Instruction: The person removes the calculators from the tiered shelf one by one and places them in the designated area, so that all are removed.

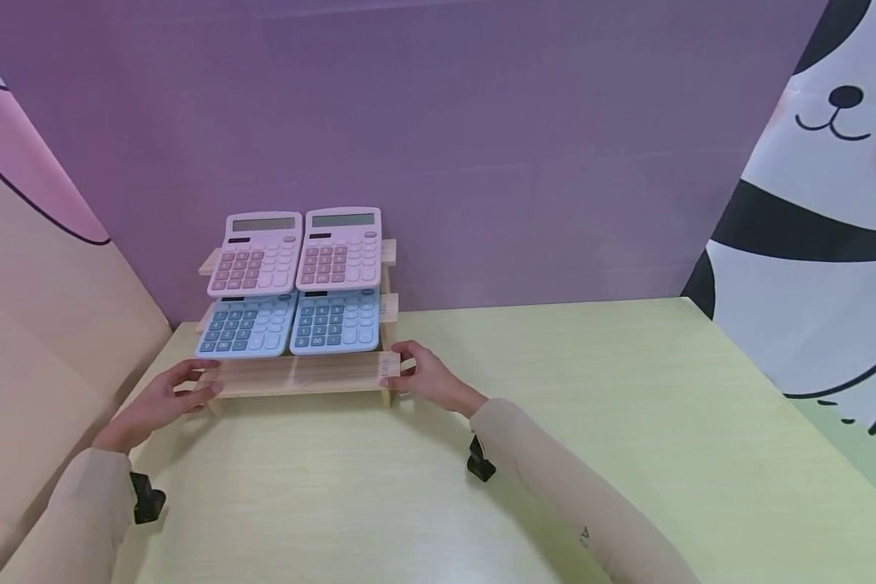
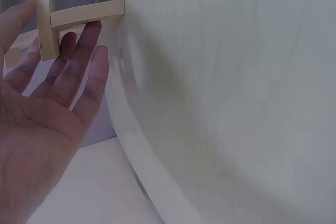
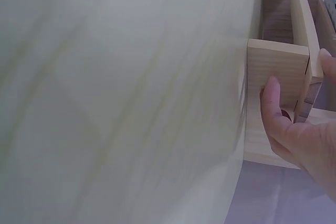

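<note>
A three-tier wooden display rack stands on the table toward the left. Two pink calculators lie side by side on its top tier, and two blue calculators on the middle one. The lowest board bears nothing. My left hand holds the left end of that board, thumb on one side and fingers on the other in the left wrist view. At the opposite end, my right hand grips the board, its fingers curled round the end and touching the support beneath.
The pale yellow table extends in front and to the right of the rack. Behind it rises a purple backdrop. A cartoon-printed panel borders the left, and a panda-printed panel the right.
</note>
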`<action>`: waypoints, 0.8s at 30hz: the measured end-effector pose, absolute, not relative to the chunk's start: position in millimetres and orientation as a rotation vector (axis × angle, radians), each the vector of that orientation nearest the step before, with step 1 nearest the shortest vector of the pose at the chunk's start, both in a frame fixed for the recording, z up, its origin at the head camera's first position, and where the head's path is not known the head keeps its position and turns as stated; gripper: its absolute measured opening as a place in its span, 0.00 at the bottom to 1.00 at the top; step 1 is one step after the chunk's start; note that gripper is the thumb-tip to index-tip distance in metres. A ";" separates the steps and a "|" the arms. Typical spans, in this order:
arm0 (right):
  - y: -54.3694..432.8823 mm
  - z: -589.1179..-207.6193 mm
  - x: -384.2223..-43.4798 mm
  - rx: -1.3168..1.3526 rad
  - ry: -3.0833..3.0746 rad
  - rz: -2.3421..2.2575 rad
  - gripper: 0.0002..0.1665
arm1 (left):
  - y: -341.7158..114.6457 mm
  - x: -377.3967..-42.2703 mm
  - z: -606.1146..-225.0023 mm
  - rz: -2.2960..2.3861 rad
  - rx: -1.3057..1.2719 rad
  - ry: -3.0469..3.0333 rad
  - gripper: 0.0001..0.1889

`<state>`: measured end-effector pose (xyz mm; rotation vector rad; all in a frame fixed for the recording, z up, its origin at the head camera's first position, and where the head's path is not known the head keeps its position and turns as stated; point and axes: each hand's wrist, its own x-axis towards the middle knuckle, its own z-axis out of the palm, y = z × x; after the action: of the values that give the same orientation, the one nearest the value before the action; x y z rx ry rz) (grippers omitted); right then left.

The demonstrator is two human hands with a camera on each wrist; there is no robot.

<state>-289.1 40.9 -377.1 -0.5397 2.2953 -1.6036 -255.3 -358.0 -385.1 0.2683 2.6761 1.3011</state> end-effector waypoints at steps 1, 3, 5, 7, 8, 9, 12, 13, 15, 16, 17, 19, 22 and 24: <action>40.2 -377.3 -289.2 -0.537 2.308 -1.597 0.35 | -358.3 -255.2 -384.5 1.295 0.266 2.678 0.34; 39.2 -380.9 -291.8 -0.533 2.330 -1.592 0.35 | -358.2 -254.6 -383.4 1.288 0.262 2.681 0.34; 38.6 -388.7 -297.9 -0.519 2.337 -1.598 0.35 | -357.7 -254.3 -382.7 1.284 0.259 2.686 0.34; 39.0 -388.2 -297.6 -0.520 2.338 -1.594 0.35 | -357.1 -254.3 -382.4 1.282 0.260 2.688 0.33; 39.3 -388.0 -297.4 -0.519 2.335 -1.596 0.35 | -356.8 -254.6 -382.3 1.284 0.262 2.687 0.33; 39.6 -387.6 -297.0 -0.516 2.331 -1.599 0.35 | -356.7 -255.0 -382.3 1.284 0.263 2.687 0.33; 39.6 -388.7 -297.4 -0.523 2.330 -1.605 0.35 | -357.5 -257.0 -382.5 1.280 0.275 2.689 0.33; 39.3 -389.1 -297.7 -0.517 2.327 -1.609 0.35 | -358.1 -257.7 -382.8 1.276 0.277 2.692 0.33; 39.0 -389.8 -298.1 -0.521 2.323 -1.618 0.35 | -359.2 -258.8 -383.3 1.274 0.284 2.697 0.33; 38.8 -389.9 -298.0 -0.521 2.324 -1.619 0.35 | -359.7 -259.2 -383.7 1.273 0.295 2.701 0.33; 38.7 -389.9 -297.8 -0.521 2.319 -1.623 0.36 | -360.1 -259.5 -383.9 1.272 0.296 2.703 0.33; 38.3 -390.0 -297.7 -0.518 2.306 -1.637 0.36 | -361.3 -260.1 -384.6 1.271 0.295 2.705 0.32; 38.3 -389.4 -296.8 -0.515 2.296 -1.647 0.36 | -361.8 -260.2 -384.4 1.267 0.306 2.707 0.33; 38.4 -389.7 -296.6 -0.515 2.286 -1.656 0.36 | -361.8 -260.6 -384.2 1.257 0.304 2.711 0.33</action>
<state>-296.6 38.4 -389.7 -0.5150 2.2859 -1.6561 -260.6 -361.8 -384.2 0.3039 2.7108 1.2567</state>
